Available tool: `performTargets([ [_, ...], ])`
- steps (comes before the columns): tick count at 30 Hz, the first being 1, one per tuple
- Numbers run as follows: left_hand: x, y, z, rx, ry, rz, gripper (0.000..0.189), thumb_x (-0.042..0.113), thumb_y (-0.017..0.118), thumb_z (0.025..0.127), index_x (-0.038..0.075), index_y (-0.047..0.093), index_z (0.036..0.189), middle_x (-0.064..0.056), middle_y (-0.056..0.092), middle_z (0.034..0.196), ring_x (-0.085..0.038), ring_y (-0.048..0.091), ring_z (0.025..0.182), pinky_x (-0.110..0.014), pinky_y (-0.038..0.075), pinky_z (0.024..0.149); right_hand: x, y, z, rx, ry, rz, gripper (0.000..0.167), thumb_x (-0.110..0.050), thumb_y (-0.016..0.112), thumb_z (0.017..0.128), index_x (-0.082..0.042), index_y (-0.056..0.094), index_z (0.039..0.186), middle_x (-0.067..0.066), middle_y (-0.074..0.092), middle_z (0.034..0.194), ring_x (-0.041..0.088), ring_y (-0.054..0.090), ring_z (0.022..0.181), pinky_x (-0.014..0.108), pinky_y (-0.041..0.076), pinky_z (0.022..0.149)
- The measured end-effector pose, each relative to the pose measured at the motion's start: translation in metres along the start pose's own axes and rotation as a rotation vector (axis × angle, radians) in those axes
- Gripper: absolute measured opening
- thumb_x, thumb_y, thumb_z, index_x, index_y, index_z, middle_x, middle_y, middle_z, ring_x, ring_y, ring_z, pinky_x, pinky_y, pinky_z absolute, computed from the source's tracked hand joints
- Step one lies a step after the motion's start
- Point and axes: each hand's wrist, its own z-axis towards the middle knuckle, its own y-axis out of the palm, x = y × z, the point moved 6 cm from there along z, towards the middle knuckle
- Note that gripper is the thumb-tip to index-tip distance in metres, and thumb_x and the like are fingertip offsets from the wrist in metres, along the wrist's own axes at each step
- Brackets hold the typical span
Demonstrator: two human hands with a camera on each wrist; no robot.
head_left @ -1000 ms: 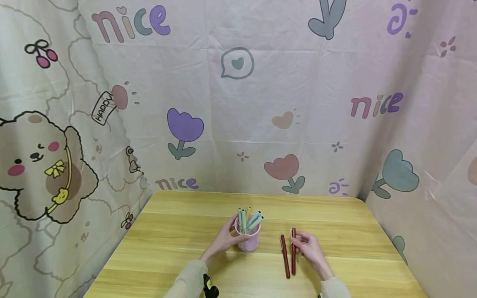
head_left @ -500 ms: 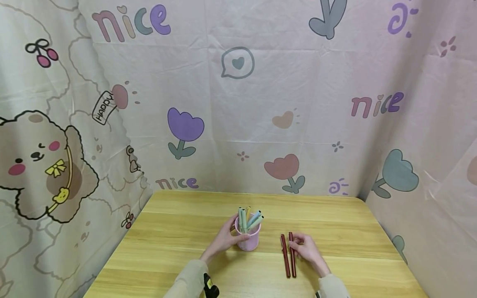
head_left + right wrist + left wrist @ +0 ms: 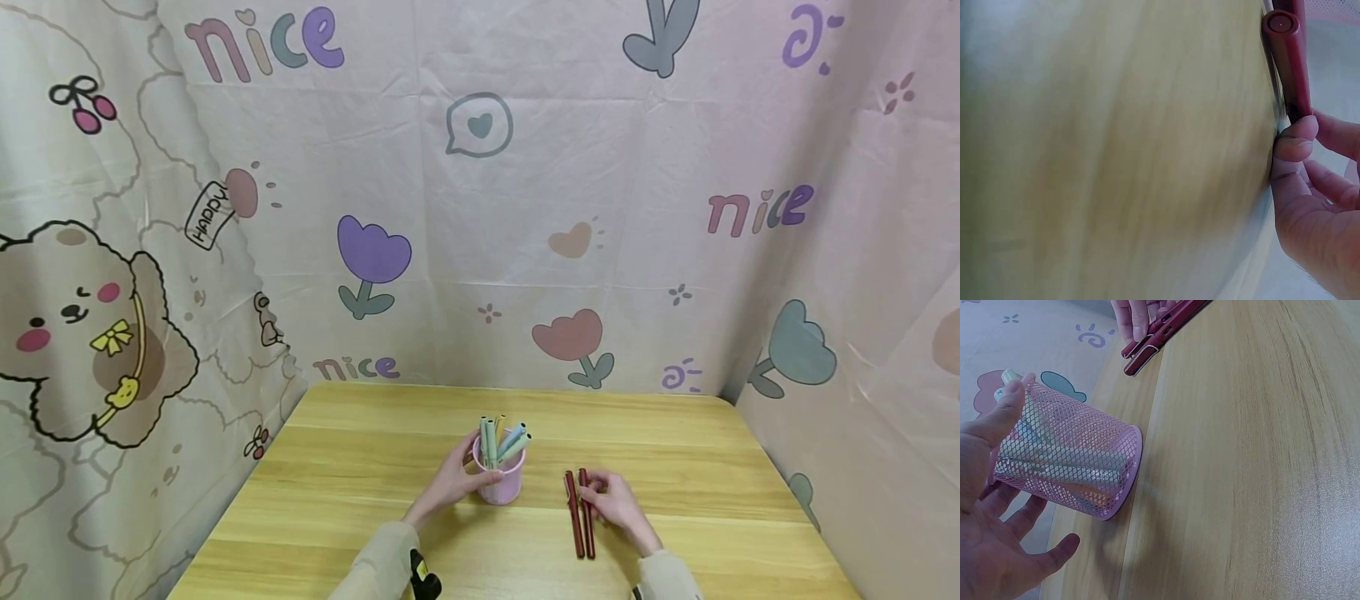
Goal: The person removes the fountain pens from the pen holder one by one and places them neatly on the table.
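Observation:
My left hand point(image 3: 450, 482) holds a pink mesh pen cup point(image 3: 502, 490), thumb at the near side of the rim and fingers behind. Several pale green, blue and yellow pens point(image 3: 491, 443) stand in the cup. Right of it, two dark red pens lie side by side, clips toward the left. Thumb and fingers of my right hand point(image 3: 615, 500) pinch the right red pen point(image 3: 589, 533) near its far end; the left red pen point(image 3: 575, 521) lies alongside. From the right wrist, the pen's round end point(image 3: 1281, 24) faces the camera, with the hand point(image 3: 1316, 206) below it.
A wooden table point(image 3: 337, 467) carries everything. Behind it and along both sides hangs a printed curtain point(image 3: 450, 333) with flowers and lettering. A black strap device point(image 3: 424, 579) sits on the left sleeve.
My right hand has shifted left and slightly nearer with its red pen, bringing it close against the other red pen. The left hand and the pen cup have stayed in place.

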Motion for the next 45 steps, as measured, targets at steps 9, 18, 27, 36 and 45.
performTargets([
  [9,0.0002,-0.0003,-0.0004,0.002,0.0,-0.004,0.089,0.023,0.081,0.086,0.003,0.03,0.156,-0.028,0.04,0.156,-0.05,0.044,0.139,-0.07,0.035,0.114,0.0014,-0.0004,0.0024,0.013,0.001,-0.042,0.04,-0.001,0.067,0.091,0.019,0.055,0.124,0.007,0.06,0.079,0.01,0.052,0.051,0.019,0.044,0.041],
  [18,0.0013,-0.0002,-0.0013,-0.002,0.002,-0.001,0.089,0.023,0.08,0.087,0.002,0.029,0.156,-0.029,0.039,0.156,-0.05,0.043,0.14,-0.069,0.034,0.115,0.0018,-0.0004,0.0016,0.028,0.01,-0.046,0.039,0.0,0.068,0.09,0.017,0.056,0.122,0.009,0.06,0.08,0.01,0.052,0.051,0.019,0.044,0.041],
  [27,0.0009,-0.0003,-0.0008,-0.001,-0.006,0.009,0.089,0.025,0.08,0.087,0.003,0.029,0.157,-0.028,0.039,0.157,-0.05,0.043,0.14,-0.069,0.034,0.116,0.0023,-0.0002,0.002,0.014,0.0,-0.027,0.046,0.002,0.067,0.089,0.017,0.051,0.13,0.01,0.059,0.081,0.01,0.052,0.051,0.019,0.045,0.041],
  [36,0.0024,-0.0004,-0.0023,0.001,0.003,-0.003,0.089,0.025,0.08,0.087,0.003,0.03,0.157,-0.028,0.039,0.156,-0.05,0.044,0.14,-0.069,0.035,0.115,0.0008,0.0004,0.002,-0.004,-0.029,-0.036,0.051,0.001,0.067,0.089,0.019,0.048,0.133,0.009,0.061,0.076,0.008,0.052,0.048,0.019,0.045,0.041],
  [45,-0.0011,-0.0002,-0.0015,0.0,-0.005,0.008,0.092,0.031,0.081,0.086,0.001,0.029,0.156,-0.029,0.039,0.156,-0.051,0.044,0.139,-0.068,0.035,0.115,-0.0013,0.0013,0.0017,0.018,-0.009,-0.069,0.05,0.001,0.067,0.09,0.017,0.049,0.133,0.01,0.061,0.076,0.01,0.052,0.046,0.021,0.046,0.039],
])
